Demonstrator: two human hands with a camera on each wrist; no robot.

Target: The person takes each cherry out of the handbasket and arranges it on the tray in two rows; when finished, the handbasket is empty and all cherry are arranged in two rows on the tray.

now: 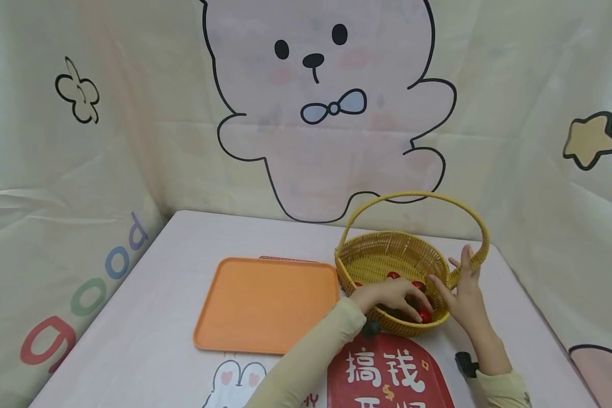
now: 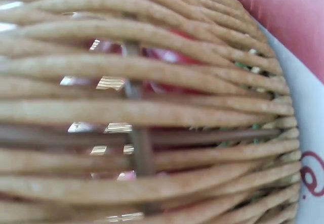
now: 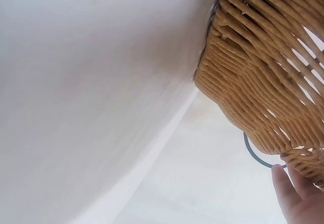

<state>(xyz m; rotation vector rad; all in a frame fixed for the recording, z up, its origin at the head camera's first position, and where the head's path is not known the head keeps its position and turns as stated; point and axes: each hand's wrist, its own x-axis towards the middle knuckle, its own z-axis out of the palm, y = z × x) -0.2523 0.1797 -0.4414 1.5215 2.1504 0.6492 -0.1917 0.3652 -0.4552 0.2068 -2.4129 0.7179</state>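
A round, honey-yellow woven basket (image 1: 387, 255) with a tall arched handle sits on the pale table, right of centre, holding small red tomatoes (image 1: 425, 315). Your left hand (image 1: 387, 296) reaches inside, fingers curled over the fruit; whether they grip one cannot be told. Your right hand (image 1: 464, 289) rests straight-fingered against the basket's right rim. Just left lies a flat orange tray (image 1: 265, 303).

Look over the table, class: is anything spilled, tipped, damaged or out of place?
Nothing stands out. The wicker basket sits upright, red fruits inside it, none on the table. The orange tray lies flat beside it. The left hand reaches into the basket; the right hand steadies its rim.
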